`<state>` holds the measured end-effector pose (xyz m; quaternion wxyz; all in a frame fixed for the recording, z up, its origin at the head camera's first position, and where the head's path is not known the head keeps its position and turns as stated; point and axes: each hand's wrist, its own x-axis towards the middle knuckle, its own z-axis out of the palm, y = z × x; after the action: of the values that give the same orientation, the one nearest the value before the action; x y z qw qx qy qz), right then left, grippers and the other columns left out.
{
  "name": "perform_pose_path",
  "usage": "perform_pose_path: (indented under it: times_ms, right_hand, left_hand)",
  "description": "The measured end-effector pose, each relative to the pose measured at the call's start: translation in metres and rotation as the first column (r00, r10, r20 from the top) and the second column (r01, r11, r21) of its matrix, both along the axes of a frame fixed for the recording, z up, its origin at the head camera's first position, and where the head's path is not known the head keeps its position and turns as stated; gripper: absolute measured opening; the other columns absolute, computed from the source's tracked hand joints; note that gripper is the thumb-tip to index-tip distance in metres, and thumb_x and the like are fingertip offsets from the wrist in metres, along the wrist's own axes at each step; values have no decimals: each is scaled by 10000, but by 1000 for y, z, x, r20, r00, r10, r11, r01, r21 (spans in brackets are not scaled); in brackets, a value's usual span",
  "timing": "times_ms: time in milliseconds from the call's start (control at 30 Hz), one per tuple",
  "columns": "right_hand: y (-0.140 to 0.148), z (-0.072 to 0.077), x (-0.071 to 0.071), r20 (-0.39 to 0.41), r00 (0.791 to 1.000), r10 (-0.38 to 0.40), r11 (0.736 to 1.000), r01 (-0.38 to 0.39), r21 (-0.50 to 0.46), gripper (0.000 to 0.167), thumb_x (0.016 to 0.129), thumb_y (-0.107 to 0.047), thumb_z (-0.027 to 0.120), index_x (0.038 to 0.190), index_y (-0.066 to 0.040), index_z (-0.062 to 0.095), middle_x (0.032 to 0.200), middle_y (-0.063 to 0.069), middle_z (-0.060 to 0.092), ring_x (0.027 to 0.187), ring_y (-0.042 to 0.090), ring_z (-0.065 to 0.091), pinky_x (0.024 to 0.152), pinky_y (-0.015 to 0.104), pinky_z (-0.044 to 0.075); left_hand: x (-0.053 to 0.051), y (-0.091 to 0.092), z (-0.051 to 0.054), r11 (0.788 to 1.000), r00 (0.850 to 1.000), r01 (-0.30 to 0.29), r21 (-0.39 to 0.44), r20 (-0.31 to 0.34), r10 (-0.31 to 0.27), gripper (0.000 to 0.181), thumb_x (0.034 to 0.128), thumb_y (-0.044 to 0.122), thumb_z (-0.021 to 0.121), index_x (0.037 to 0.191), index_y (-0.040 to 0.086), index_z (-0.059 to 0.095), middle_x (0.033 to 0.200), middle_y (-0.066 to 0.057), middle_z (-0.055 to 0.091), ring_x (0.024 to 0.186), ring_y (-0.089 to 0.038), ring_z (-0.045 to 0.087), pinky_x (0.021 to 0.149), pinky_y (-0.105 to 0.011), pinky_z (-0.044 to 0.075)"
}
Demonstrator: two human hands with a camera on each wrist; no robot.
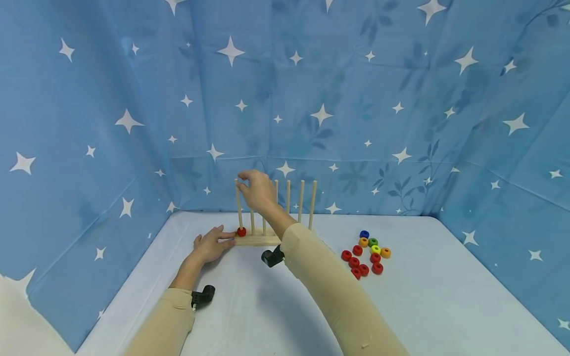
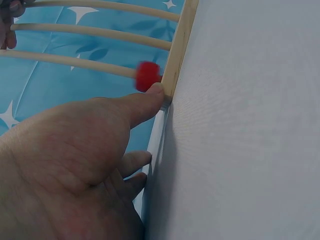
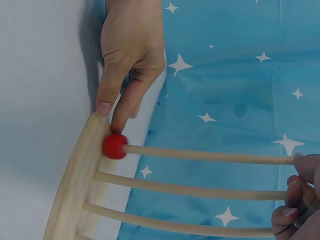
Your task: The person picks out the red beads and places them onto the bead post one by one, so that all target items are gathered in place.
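Observation:
A wooden rack [image 1: 256,241] with a row of upright pegs stands on the table. Around the foot of its leftmost peg [image 1: 239,205] is a red bead [image 1: 241,232], slightly blurred in the left wrist view. My left hand [image 1: 213,245] touches the left end of the base, its thumb [image 2: 142,104] against the wood near the bead. At the top of that same peg is my right hand [image 1: 259,190], fingers loosely bent, with no bead visible in it. In the right wrist view its fingertips [image 3: 295,195] are beside the peg tops.
Right of the rack lies a loose group of beads: several red ones [image 1: 354,262], a blue one [image 1: 364,234], a green one [image 1: 373,242], a yellow one [image 1: 375,250] and orange ones [image 1: 385,252]. A blue star-patterned curtain [image 1: 285,99] hangs behind the white table [image 1: 445,296].

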<state>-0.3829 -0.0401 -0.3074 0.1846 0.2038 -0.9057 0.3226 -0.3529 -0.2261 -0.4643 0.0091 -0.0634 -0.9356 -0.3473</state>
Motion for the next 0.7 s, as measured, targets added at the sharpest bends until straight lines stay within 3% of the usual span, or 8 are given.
perform_pose_path:
  times_ms: [133,233,300,367,467,533,700]
  right_hand:
    - [4,1,2,-41,998,41,998,-42,-37,332,1029,-303,681,1334,-179,719,1324,-22,724,1199,192,692,925,357,585]
    - [8,1,7,-86,993,81,995,-86,-59,328,1024,-275,690,1329,-157,721,1318,2,723,1169,209,699,939,367,578]
    - [12,1,10,-124,987,105,992,-113,-63,328,1023,-265,692,1328,-148,719,1310,11,724,1057,200,717,904,351,576]
    - [15,0,13,-155,979,129,987,-142,-76,323,1021,-251,694,1326,-144,719,1301,19,725,860,185,701,786,331,570]
    - [20,-2,17,-186,971,152,978,-175,-111,319,1016,-231,701,1318,-131,718,1283,33,728,638,140,581,642,273,512]
    - [23,-5,18,-199,966,167,971,-196,-138,311,1017,-217,700,1312,-120,719,1272,45,727,550,119,497,556,246,454]
    - [34,-12,22,-233,953,195,952,-241,-189,300,1010,-188,707,1294,-94,726,1249,87,729,489,94,422,504,211,413]
  left_hand:
    - [1,0,0,1000,1000,-1,-2,6,1,400,1036,354,653,1390,173,692,1668,-228,328,1568,-484,207,1205,-743,1]
    - [0,0,-1,1000,1000,0,-8,8,0,401,1038,361,649,1395,182,688,1670,-229,323,1568,-485,206,1206,-742,0]
    - [-1,-1,-1,1000,1000,1,-12,7,-1,402,1039,364,646,1398,189,686,1670,-231,321,1566,-489,206,1205,-741,-2]
    - [-1,-1,-1,1000,1000,0,-11,7,0,402,1040,364,644,1401,193,684,1672,-230,318,1567,-488,204,1209,-735,-7]
    - [-2,-2,-2,1000,1000,-5,-7,3,5,401,1036,353,651,1401,191,684,1673,-224,321,1568,-484,206,1214,-729,-12]
    - [-2,-2,-3,1000,1000,-8,-5,1,8,402,1033,347,655,1400,183,685,1671,-224,326,1567,-483,211,1214,-728,-11]
    - [-1,-1,-3,1000,1000,-13,-7,-1,13,408,1031,343,660,1402,175,683,1669,-231,323,1563,-490,214,1214,-730,-8]
